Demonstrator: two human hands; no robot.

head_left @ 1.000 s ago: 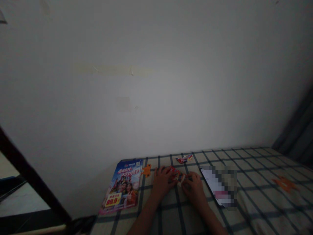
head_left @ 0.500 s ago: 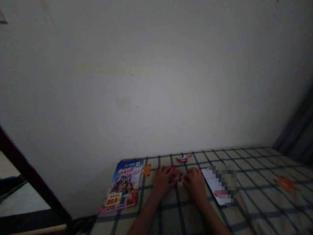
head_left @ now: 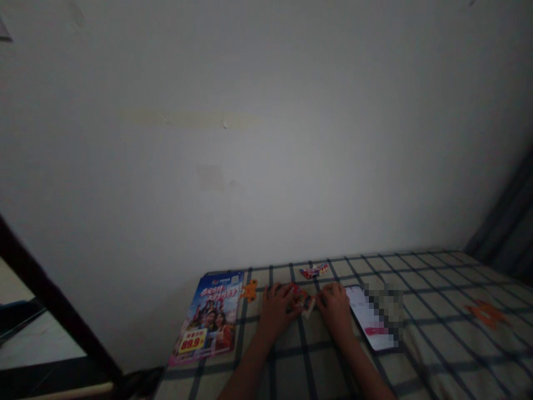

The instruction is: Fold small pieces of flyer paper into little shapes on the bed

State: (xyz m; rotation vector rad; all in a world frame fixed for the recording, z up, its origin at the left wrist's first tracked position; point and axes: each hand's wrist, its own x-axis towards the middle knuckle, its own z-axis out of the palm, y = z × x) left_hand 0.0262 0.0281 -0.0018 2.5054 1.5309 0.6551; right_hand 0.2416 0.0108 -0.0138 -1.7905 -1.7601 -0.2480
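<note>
A small folded piece of red printed paper [head_left: 306,300] with pale edges lies on the checked cloth between my two hands. My left hand [head_left: 275,308] presses on its left side, fingers bent over it and the thumb along the near edge. At its right edge is my right hand [head_left: 335,308], fingers curled down and fingertips pinching the paper's corner; the exact grip is too dark to make out. Behind them lies a second folded paper piece [head_left: 315,271], red, white and blue, touched by neither hand.
A glossy leaflet stack [head_left: 210,319] lies on the left. To the right of my right hand is a phone [head_left: 370,319] with a lit screen, partly pixelated. The checked cloth [head_left: 291,366] with orange bear shapes [head_left: 250,290] runs back to the wall [head_left: 266,166].
My right hand has shifted slightly right, showing more of the red paper's right end. My left hand stays nearly in place on the paper.
</note>
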